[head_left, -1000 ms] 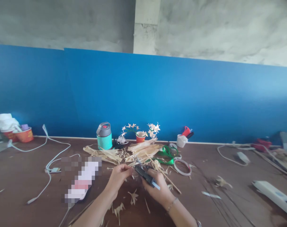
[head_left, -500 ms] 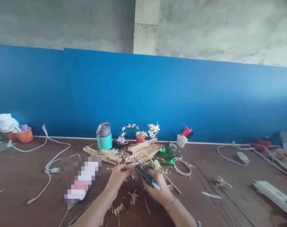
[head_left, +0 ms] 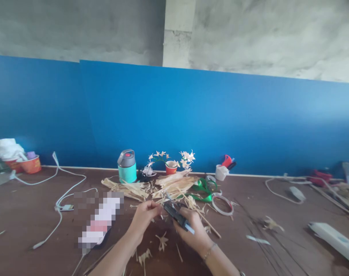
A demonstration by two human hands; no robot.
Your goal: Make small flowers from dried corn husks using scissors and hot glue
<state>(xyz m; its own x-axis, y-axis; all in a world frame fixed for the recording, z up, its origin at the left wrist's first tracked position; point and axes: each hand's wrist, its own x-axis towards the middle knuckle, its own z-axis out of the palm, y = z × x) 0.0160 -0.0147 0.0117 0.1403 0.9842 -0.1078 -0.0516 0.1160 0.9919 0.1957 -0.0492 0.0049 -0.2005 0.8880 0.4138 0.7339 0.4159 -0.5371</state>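
Observation:
My right hand is wrapped round a black hot glue gun. A pale glue stick pokes out of its back end, and its nozzle points away from me, up and to the left. Close beside the nozzle, my left hand is closed in a pinch; what lies between its fingertips is too small to make out. Below the hands, a dried-husk flower and another pale husk piece lie on the brown table. Behind them are piled dry corn husks.
Husk flowers stand in a red paper cup at the back, near a turquoise flask. Green ribbon, a tape roll and a white pen cup are to the right. White cables and a blurred-out phone-like object lie left.
Both hands and the glue gun stay nearly in place. The whole view has shifted very slightly.

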